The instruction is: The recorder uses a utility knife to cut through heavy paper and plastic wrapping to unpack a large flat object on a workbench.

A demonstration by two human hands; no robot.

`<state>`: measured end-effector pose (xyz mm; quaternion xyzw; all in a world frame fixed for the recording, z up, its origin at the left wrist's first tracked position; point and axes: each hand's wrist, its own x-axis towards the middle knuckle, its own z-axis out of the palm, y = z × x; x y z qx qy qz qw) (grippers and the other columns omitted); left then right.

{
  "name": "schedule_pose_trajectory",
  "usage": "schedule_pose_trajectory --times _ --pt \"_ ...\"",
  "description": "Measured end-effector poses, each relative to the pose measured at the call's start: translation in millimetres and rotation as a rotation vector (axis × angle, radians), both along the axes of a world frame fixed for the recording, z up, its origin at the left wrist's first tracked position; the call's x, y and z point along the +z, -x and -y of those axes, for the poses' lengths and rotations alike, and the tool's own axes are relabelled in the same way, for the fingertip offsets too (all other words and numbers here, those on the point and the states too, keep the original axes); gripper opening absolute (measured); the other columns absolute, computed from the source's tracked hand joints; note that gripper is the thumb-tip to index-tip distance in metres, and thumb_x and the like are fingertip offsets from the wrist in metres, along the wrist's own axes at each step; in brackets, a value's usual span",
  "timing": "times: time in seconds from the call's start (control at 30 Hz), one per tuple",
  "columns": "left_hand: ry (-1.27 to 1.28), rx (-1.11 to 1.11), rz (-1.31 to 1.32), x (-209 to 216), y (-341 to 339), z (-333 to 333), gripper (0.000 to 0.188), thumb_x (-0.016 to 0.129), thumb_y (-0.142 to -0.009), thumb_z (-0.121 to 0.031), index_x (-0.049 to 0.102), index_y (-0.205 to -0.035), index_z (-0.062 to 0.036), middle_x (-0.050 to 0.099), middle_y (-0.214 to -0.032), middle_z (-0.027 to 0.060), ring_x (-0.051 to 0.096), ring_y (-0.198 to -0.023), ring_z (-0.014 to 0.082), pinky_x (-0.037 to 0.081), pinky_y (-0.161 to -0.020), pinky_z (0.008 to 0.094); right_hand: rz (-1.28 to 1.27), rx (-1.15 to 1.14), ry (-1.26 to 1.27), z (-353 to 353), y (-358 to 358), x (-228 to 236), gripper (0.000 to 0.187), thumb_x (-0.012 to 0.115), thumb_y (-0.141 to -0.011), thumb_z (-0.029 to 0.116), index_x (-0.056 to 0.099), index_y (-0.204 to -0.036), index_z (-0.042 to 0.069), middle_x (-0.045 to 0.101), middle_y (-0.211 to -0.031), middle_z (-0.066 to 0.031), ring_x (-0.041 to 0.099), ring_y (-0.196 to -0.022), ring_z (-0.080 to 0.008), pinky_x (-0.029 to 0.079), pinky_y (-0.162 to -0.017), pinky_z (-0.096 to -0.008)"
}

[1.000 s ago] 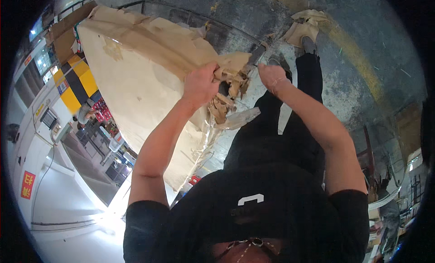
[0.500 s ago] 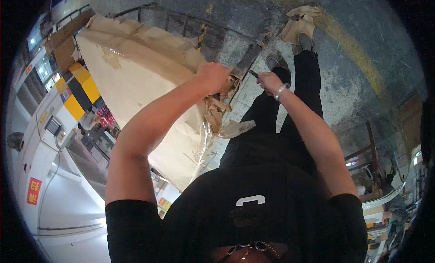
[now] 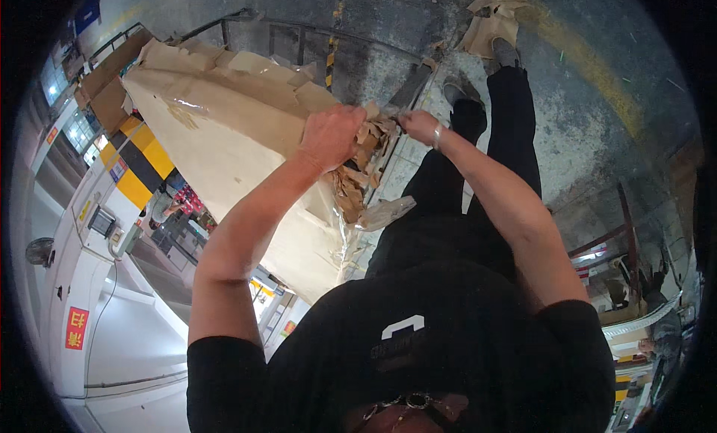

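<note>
A large flat package [image 3: 246,164] wrapped in brown cardboard and clear tape leans to my left, its near end ripped into ragged flaps. My left hand [image 3: 331,138] is closed over its upper edge, gripping the torn cardboard [image 3: 367,145] beside the open end. Close to that end, my right hand [image 3: 422,127] is closed, its fingertips against the ragged wrapping and a bit of clear tape. The slim dark knife it held a moment ago is mostly hidden by the fingers now. A loose strip of clear plastic [image 3: 385,213] hangs from the lower corner, near my thigh.
A dark metal frame [image 3: 302,45] lies behind the package on the concrete floor. A torn brown paper piece [image 3: 493,19] is by my shoe [image 3: 505,52]. Yellow-and-black blocks [image 3: 138,164] and white equipment [image 3: 97,254] stand at left; a reddish metal stand [image 3: 627,239] is at right.
My right hand has moved left, from beside the package to its torn end. My left hand has shifted slightly left along the edge, and the torn flaps there stand more raised.
</note>
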<state>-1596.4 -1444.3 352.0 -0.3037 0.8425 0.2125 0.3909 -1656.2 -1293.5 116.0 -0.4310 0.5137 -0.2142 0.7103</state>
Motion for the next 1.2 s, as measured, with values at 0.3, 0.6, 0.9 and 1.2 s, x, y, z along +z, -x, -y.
schedule_pose_trajectory --times 0.3,0.6,0.9,1.2 --pt "0.032 0.045 -0.144 0.8 -14.6 -1.7 0.032 0.069 -0.059 -0.011 0.053 -0.085 -0.0096 0.057 -0.085 0.0061 0.057 -0.086 0.0265 0.048 -0.066 0.0396 0.172 -0.008 -0.327 9.9 13.4 47.1 0.038 0.04 -0.092 0.032 0.059 -0.081 0.001 0.059 -0.074 -0.0165 0.055 -0.065 -0.0278 0.044 -0.06 -0.0382" --pt "-0.002 0.096 -0.138 -1.9 -17.6 -1.1 0.031 0.068 -0.059 -0.009 0.053 -0.086 -0.0102 0.057 -0.084 0.005 0.056 -0.087 0.026 0.048 -0.066 0.0391 0.263 -0.259 -0.501 -14.0 2.9 49.7 0.031 0.049 -0.088 0.027 0.06 -0.079 0.0 0.061 -0.067 -0.0115 0.054 -0.058 -0.0233 0.043 -0.057 -0.0325" --pt "0.052 0.085 -0.256 3.1 -23.6 -3.8 0.032 0.068 -0.057 -0.007 0.052 -0.085 -0.0099 0.057 -0.083 0.0051 0.056 -0.086 0.0268 0.047 -0.064 0.0397 0.547 -0.291 -0.889 -7.2 18.6 86.4 0.036 0.042 -0.089 0.027 0.052 -0.067 0.001 0.042 -0.049 -0.0058 0.038 -0.039 -0.0175 0.033 -0.04 -0.0351" --pt "-0.009 0.108 -0.121 5.0 -21.1 -1.4 0.044 0.07 -0.054 -0.007 0.055 -0.095 -0.0119 0.057 -0.088 0.0073 0.056 -0.089 0.0283 0.047 -0.068 0.0404 0.434 -0.358 -0.809 -14.7 10.3 96.4 0.039 0.042 -0.09 0.029 0.053 -0.067 0.0 0.044 -0.05 -0.006 0.04 -0.041 -0.0172 0.032 -0.04 -0.0339"
